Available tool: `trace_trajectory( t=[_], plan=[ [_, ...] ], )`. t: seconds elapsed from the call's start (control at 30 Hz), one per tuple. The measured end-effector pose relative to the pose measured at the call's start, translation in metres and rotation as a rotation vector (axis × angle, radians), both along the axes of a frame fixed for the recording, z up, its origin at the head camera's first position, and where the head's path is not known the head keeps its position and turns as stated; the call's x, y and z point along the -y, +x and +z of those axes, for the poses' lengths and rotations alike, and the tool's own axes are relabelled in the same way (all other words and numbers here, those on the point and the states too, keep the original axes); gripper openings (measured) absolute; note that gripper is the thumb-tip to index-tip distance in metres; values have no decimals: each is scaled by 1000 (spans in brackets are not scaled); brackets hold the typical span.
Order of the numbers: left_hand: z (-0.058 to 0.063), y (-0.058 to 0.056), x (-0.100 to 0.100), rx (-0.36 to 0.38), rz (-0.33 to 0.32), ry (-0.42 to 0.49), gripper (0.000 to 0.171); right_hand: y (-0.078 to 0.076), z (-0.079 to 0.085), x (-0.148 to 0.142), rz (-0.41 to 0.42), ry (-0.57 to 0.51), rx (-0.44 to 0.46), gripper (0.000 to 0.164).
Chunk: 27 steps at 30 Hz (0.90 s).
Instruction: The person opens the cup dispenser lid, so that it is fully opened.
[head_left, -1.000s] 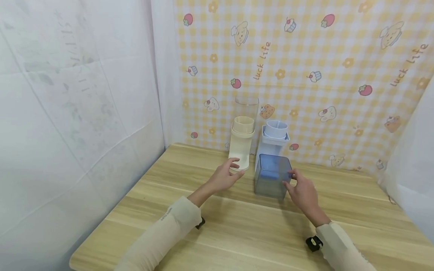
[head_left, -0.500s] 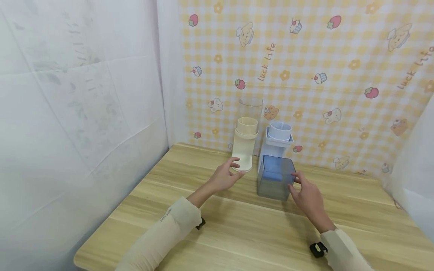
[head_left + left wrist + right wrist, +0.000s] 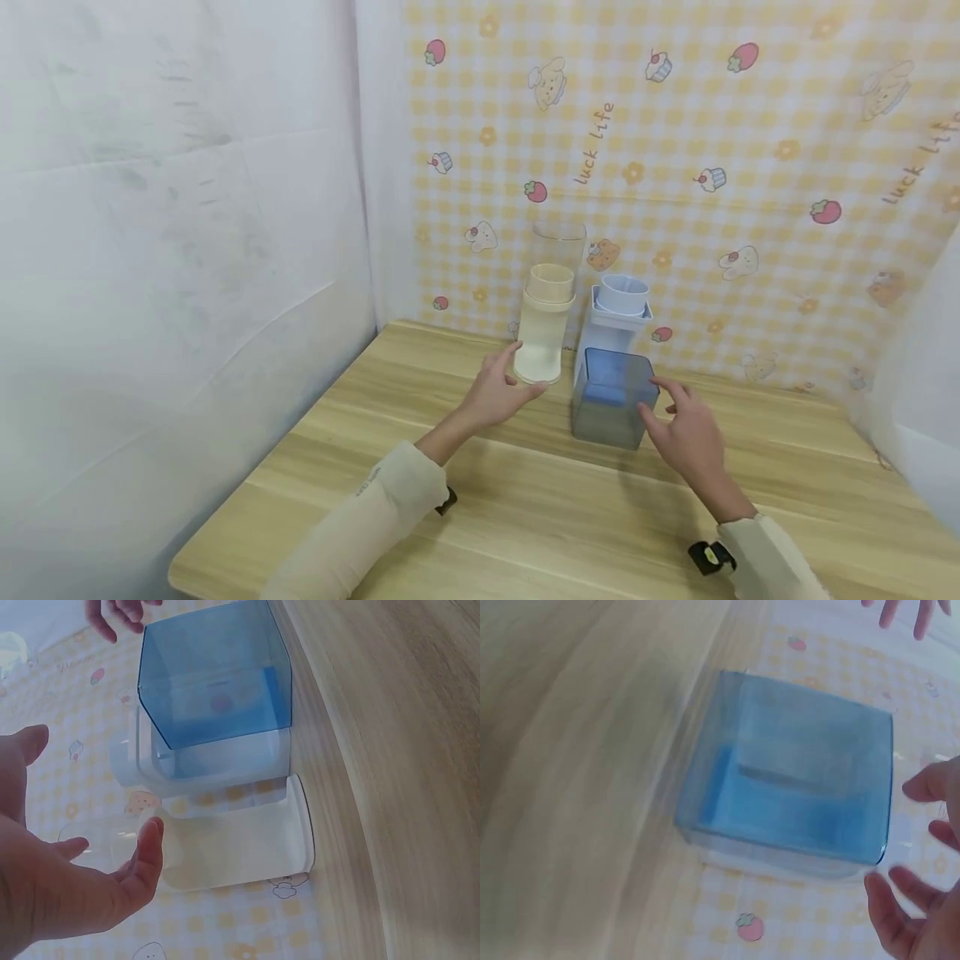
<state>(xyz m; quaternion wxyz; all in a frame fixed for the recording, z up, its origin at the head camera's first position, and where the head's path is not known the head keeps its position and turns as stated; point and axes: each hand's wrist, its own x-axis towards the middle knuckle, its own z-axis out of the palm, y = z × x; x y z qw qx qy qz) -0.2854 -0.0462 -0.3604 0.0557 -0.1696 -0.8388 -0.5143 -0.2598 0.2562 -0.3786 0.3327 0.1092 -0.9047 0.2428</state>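
In the head view, a person reaches over a wooden table (image 3: 555,517) with both arms, the sleeves (image 3: 397,500) pale. The right hand (image 3: 690,433) is at the right side of a see-through grey-blue box (image 3: 615,408), thumb and index finger apart near its upper edge; whether a fingertip touches it I cannot tell from here. The box is just in front of the blue stand (image 3: 618,317), whose colour shows through it. The left hand (image 3: 495,393) holds nothing, its thumb and fingers spread near the foot of the cream stand (image 3: 543,333), which carries a clear tube (image 3: 560,243) (easy to lose against the checked cloth (image 3: 690,125) behind). The two stands are side by side, cream at the left. In the left wrist view, the left hand's fingers are parted and curve loosely beside the cream stand, while the right hand's fingertips show at the top, close to a corner of the box. In the right wrist view, the box fills the middle; the right hand's digits are apart, just beside its rim, and the left hand's fingertips hang in the upper corner.
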Motion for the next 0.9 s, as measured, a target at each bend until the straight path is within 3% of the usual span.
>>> trace_trajectory(
  t=[0.27, 0.53, 0.9],
  plan=[
    [0, 5, -3, -3, 21, 71, 88, -7, 28, 19, -11, -77, -20, 45],
    [-10, 14, 9, -15, 53, 105, 90, -38, 48, 49, 82, -180, 62, 57],
    [-4, 12, 16, -24, 72, 85, 87, -79, 83, 87, 106, -304, 141, 61]
  ],
)
